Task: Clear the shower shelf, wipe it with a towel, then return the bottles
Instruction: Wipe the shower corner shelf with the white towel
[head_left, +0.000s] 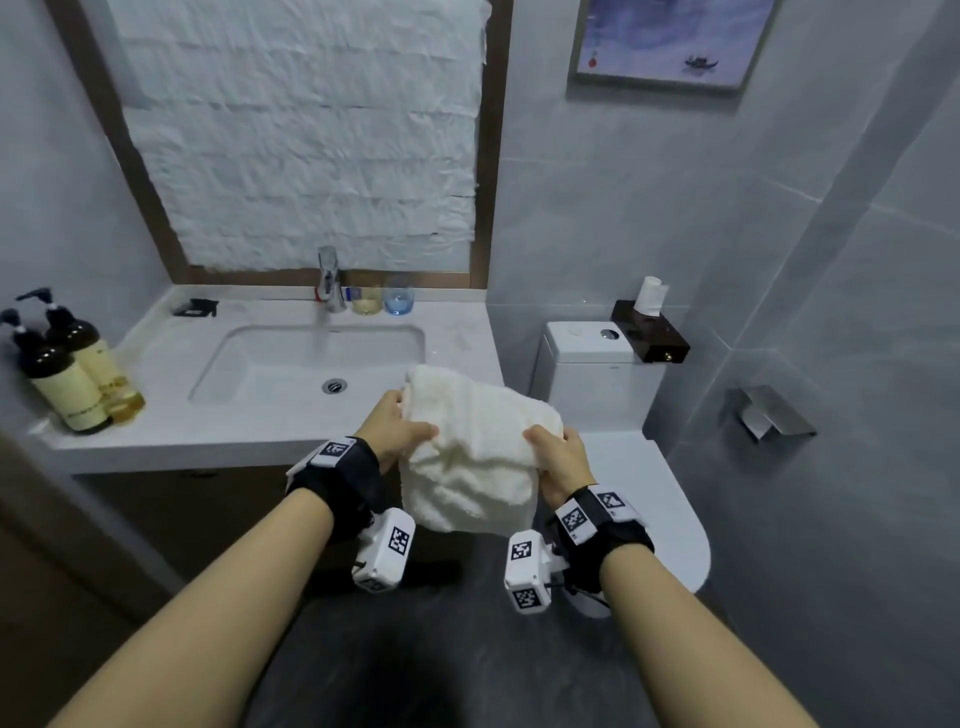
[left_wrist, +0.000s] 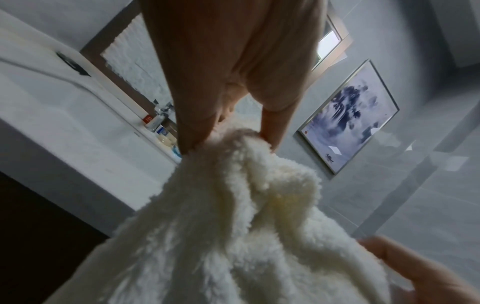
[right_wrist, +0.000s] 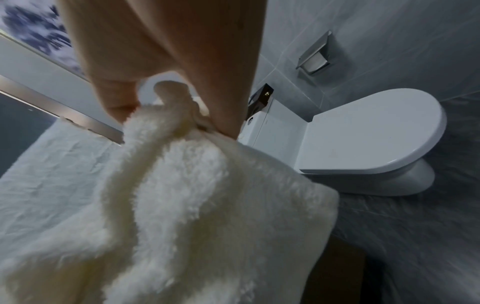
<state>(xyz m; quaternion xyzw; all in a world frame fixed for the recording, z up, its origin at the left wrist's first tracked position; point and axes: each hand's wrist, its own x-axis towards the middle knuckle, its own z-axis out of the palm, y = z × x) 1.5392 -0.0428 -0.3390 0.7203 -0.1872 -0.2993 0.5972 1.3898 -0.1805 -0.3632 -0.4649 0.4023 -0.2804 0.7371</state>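
Observation:
A fluffy cream-white towel (head_left: 478, 447) hangs folded between both hands, in front of the counter's right end. My left hand (head_left: 402, 423) pinches its left edge between thumb and fingers; the left wrist view shows the towel (left_wrist: 228, 226) bunched under that pinch. My right hand (head_left: 553, 449) grips its right edge, and the towel (right_wrist: 182, 205) drapes down from the fingers in the right wrist view. Two dark pump bottles (head_left: 67, 374) with cream labels stand at the left end of the white counter (head_left: 208, 441). No shower shelf is in view.
A sink basin (head_left: 291, 369) with a chrome tap (head_left: 330, 280) sits in the counter, two glasses (head_left: 384, 300) behind it. A closed toilet (head_left: 649, 467) stands to the right, a dark tissue box (head_left: 649, 332) on its tank. A paper holder (head_left: 774, 413) is on the right wall.

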